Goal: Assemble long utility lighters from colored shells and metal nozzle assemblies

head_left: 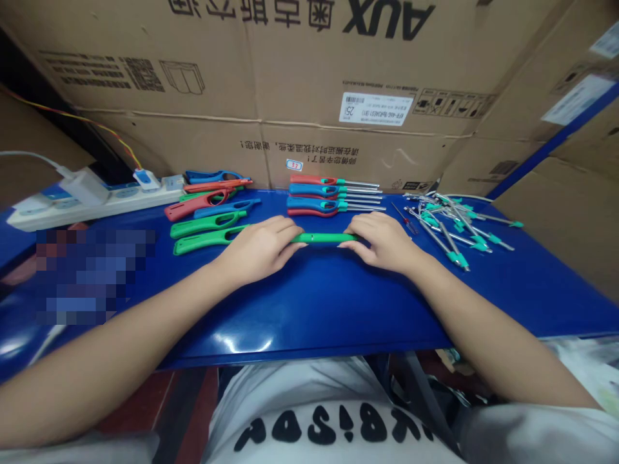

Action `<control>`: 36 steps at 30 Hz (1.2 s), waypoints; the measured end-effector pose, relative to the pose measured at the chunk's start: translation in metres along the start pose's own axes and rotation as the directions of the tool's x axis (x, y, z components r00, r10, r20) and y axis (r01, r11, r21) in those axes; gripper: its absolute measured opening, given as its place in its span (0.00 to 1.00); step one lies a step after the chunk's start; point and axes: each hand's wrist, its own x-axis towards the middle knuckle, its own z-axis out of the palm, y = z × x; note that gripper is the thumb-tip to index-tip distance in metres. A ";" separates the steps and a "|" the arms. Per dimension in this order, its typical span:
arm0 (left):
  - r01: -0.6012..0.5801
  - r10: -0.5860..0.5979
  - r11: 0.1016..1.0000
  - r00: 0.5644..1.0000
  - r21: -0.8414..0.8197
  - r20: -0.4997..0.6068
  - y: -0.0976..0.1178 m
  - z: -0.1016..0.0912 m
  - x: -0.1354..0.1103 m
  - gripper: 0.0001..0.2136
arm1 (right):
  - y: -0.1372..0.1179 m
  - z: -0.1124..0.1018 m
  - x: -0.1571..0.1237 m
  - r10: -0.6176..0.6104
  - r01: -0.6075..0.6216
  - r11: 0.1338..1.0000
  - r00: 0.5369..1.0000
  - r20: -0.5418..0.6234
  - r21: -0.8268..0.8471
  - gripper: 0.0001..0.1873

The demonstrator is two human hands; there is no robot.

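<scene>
A green plastic lighter handle (323,238) lies across the middle of the blue table (319,303). My left hand (261,248) is closed over its left end and my right hand (382,240) is closed over its right end. Only the middle stretch of the handle shows between the two hands. Left of my left hand lie loose handle shells (207,212) in green, blue and red. Behind my hands sit assembled lighters (333,195) in red and blue with metal tubes pointing right.
A pile of metal tubes with teal ends (454,222) lies at the right of the table. A white power strip (91,200) with plugs sits at the far left. Large cardboard boxes (309,96) wall in the back and right side.
</scene>
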 end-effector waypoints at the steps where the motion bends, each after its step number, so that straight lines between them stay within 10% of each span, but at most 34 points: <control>1: 0.017 -0.017 1.000 1.000 -0.012 0.001 0.001 0.000 0.000 0.16 | -0.001 0.000 0.000 0.001 -0.001 1.000 1.000 0.000 -0.009 0.16; 12: 0.217 -0.211 0.936 0.976 -0.278 0.049 0.017 -0.001 0.002 0.16 | -0.009 0.007 0.005 -0.005 0.002 0.998 0.999 0.046 0.055 0.21; 15: 0.519 -0.429 0.614 0.852 -0.595 0.301 0.019 -0.009 0.008 0.21 | -0.008 0.004 0.005 -0.060 0.060 0.998 0.997 -0.045 0.009 0.23; 18: 0.685 -0.405 0.168 0.703 -0.709 0.585 0.020 -0.015 0.012 0.23 | -0.009 0.000 0.006 -0.123 0.124 0.992 0.983 -0.136 0.000 0.16; 21: 0.699 -0.370 0.034 0.673 -0.715 0.640 0.019 -0.016 0.014 0.22 | -0.011 -0.003 0.006 -0.124 0.128 0.992 0.980 -0.158 0.020 0.14; 24: 0.662 -0.411 0.169 0.721 -0.730 0.558 0.021 -0.013 0.012 0.21 | -0.014 -0.002 0.005 -0.107 0.113 0.993 0.979 -0.172 0.029 0.14; 30: 0.233 -0.213 0.893 0.972 -0.384 0.096 0.023 -0.002 0.002 0.20 | -0.017 0.005 0.004 -0.051 0.053 0.998 0.991 -0.123 0.016 0.13; 36: 0.209 -0.193 0.965 0.975 -0.162 0.109 0.021 -0.001 -0.002 0.20 | -0.019 0.008 0.006 0.005 -0.004 1.000 0.999 -0.047 0.016 0.13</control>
